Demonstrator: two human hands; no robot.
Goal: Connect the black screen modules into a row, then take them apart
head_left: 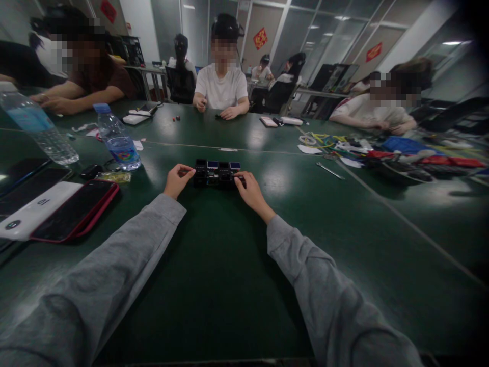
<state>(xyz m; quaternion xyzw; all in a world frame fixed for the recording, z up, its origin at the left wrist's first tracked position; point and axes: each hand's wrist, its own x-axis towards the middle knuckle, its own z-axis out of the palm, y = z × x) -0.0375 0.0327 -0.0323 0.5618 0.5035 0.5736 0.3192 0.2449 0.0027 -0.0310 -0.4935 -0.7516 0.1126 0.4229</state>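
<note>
A small black device (214, 176) lies on the green table, with several small squarish panels along its far side and what look like exposed parts in its middle. I cannot make out its exact kind. At its left end, the fingertips of my left hand (178, 181) are closed on its edge. My right hand (249, 189) grips the opposite end, thumb and fingers pressed together there. The fingertips partly hide both ends of the device.
Left of my arms are a blue-capped water bottle (116, 140), a larger bottle (40, 127) and several phones (76, 209). A wrench (330, 171) lies right of the device, before a heap of cables and cloth (405, 153). Other people (221, 84) sit around the table.
</note>
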